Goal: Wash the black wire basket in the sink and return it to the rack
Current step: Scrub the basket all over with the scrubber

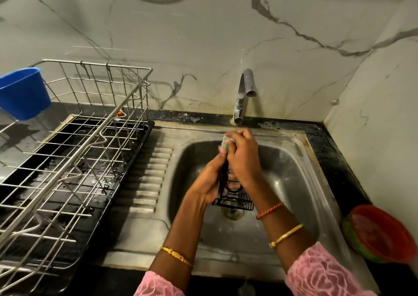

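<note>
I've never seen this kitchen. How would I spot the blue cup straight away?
Start at the steel sink in the middle and look left to the big wire dish rack on the black counter. The blue cup hangs at the rack's far left corner, against the marble wall. It is the only blue thing there, plastic among bare metal wires.

Dim warm indoor light, glare on wet sink, motion-blurred hands, wide-angle bending at edges

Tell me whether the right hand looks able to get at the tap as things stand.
Probably not at once: the right hand is gripping a green scrubber against the black wire basket. The tap stands just behind with nothing between.
</note>
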`<state>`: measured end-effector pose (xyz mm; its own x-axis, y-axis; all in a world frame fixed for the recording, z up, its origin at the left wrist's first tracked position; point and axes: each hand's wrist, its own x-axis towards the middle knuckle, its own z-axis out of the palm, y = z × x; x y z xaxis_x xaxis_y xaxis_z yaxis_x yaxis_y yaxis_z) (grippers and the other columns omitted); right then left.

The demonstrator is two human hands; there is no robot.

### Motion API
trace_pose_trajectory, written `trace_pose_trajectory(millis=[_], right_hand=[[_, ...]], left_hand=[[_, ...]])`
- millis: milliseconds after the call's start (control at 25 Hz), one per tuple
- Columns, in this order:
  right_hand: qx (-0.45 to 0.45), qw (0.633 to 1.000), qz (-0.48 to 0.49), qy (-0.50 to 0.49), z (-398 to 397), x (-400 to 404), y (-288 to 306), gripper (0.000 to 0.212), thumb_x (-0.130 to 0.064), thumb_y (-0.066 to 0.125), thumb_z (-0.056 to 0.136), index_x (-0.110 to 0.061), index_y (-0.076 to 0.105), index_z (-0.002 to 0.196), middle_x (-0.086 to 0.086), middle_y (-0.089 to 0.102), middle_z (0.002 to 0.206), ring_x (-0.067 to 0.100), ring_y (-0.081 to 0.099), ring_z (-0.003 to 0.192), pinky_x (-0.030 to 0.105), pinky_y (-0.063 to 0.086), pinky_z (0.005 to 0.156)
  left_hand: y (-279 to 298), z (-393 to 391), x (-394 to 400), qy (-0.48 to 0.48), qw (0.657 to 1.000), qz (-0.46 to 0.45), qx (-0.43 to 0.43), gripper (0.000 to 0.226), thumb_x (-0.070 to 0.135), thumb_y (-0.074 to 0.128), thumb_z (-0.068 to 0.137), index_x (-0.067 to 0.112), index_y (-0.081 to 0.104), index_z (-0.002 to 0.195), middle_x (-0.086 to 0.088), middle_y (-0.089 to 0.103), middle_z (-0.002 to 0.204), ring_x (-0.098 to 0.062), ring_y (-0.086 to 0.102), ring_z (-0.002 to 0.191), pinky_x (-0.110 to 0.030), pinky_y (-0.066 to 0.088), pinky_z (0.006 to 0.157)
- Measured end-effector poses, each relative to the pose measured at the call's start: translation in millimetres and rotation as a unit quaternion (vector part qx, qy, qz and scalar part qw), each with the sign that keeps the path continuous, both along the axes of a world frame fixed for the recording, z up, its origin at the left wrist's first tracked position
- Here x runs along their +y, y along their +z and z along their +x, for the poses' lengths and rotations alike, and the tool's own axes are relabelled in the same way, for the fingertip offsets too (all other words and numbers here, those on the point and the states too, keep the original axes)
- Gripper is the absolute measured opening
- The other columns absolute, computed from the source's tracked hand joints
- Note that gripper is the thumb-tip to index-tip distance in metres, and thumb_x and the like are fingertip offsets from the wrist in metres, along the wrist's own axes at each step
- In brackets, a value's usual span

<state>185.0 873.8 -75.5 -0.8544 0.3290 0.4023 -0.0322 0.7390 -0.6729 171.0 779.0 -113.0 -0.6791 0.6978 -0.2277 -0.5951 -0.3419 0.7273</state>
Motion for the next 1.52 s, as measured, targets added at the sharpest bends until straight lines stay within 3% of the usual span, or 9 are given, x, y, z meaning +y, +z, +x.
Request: trace_pose_trajectory(millis=[80,200,400,680,760,960,1120,1280,1520], right_hand=[[-0.012,0.999,-0.007,-0.034,-6,18,1,0.024,-0.005,0.053,0.091,-0.006,0.062,0.113,0.008,0.055,0.116,0.012,0.052,0.102,-0.002,0.034,0.070],[-0.011,0.994,-0.051,-0.091,2,42,-8,0.021,-0.003,0.058,0.088,-0.006,0.064,0.108,0.011,0.064,0.110,0.016,0.061,0.094,0.005,0.042,0.069],[0.014,0.994,-0.075,-0.078,9,41,-8,0.021,0.002,0.057,0.086,-0.005,0.068,0.103,0.008,0.062,0.107,0.009,0.056,0.090,-0.008,0.036,0.065],[-0.013,0.994,-0.104,0.019,5,34,-4,0.023,-0.004,0.066,0.083,-0.008,0.069,0.106,-0.003,0.063,0.103,0.005,0.061,0.088,0.007,0.049,0.078],[-0.007,0.997,-0.071,0.009,12,42,-8,0.020,0.000,0.062,0.084,-0.006,0.070,0.102,-0.002,0.064,0.099,0.005,0.059,0.087,-0.001,0.043,0.074],[0.042,0.989,-0.121,-0.068,41,72,-21,0.018,0.001,0.065,0.082,-0.006,0.071,0.097,0.006,0.071,0.097,0.013,0.066,0.090,0.007,0.049,0.077],[0.056,0.982,-0.178,-0.006,28,48,-9,0.026,-0.002,0.067,0.081,-0.004,0.066,0.107,0.004,0.067,0.104,0.009,0.064,0.089,0.009,0.051,0.075],[0.009,0.997,-0.063,0.050,12,27,-8,0.021,0.000,0.066,0.080,-0.006,0.069,0.100,0.002,0.065,0.101,0.006,0.060,0.086,-0.001,0.043,0.069],[0.027,0.998,-0.049,-0.010,40,55,-26,0.019,0.004,0.065,0.080,-0.002,0.070,0.097,0.010,0.069,0.095,0.013,0.063,0.084,-0.001,0.041,0.072]], left_hand=[[1,-1,-3,-0.016,0.999,0.042,0.001,0.029,0.004,0.043,0.097,0.011,0.053,0.123,-0.004,0.062,0.080,-0.010,0.053,0.060,-0.031,0.057,0.060],[-1,-1,-5,-0.035,0.999,0.029,0.027,0.045,-0.008,0.038,0.095,0.014,0.044,0.133,0.000,0.072,0.090,-0.013,0.068,0.068,-0.043,0.057,0.078],[0,3,-4,-0.044,0.998,0.015,0.042,0.043,-0.004,0.036,0.096,0.014,0.042,0.135,0.000,0.073,0.093,-0.016,0.071,0.074,-0.042,0.056,0.079],[-4,3,1,-0.025,0.999,-0.012,0.021,0.031,0.003,0.042,0.097,0.017,0.054,0.122,-0.012,0.063,0.119,-0.022,0.066,0.086,-0.041,0.059,0.073],[-6,3,3,-0.020,1.000,-0.005,0.019,0.030,0.004,0.045,0.096,0.016,0.056,0.121,-0.013,0.062,0.119,-0.024,0.056,0.089,-0.040,0.059,0.071],[-4,1,-4,-0.036,0.998,-0.005,0.049,0.036,0.007,0.042,0.097,0.013,0.048,0.132,-0.012,0.064,0.124,-0.031,0.066,0.106,-0.040,0.058,0.074],[1,3,-3,-0.032,0.998,-0.018,0.049,0.032,0.000,0.043,0.096,0.012,0.053,0.124,-0.006,0.072,0.104,-0.023,0.072,0.087,-0.041,0.060,0.073],[3,6,-4,-0.023,0.998,-0.026,0.058,0.030,-0.006,0.044,0.094,0.006,0.052,0.121,0.001,0.067,0.076,-0.009,0.065,0.061,-0.038,0.059,0.069],[2,2,-6,-0.025,0.997,-0.026,0.063,0.027,0.002,0.048,0.094,0.008,0.056,0.120,-0.007,0.070,0.090,-0.018,0.069,0.078,-0.041,0.060,0.066]])
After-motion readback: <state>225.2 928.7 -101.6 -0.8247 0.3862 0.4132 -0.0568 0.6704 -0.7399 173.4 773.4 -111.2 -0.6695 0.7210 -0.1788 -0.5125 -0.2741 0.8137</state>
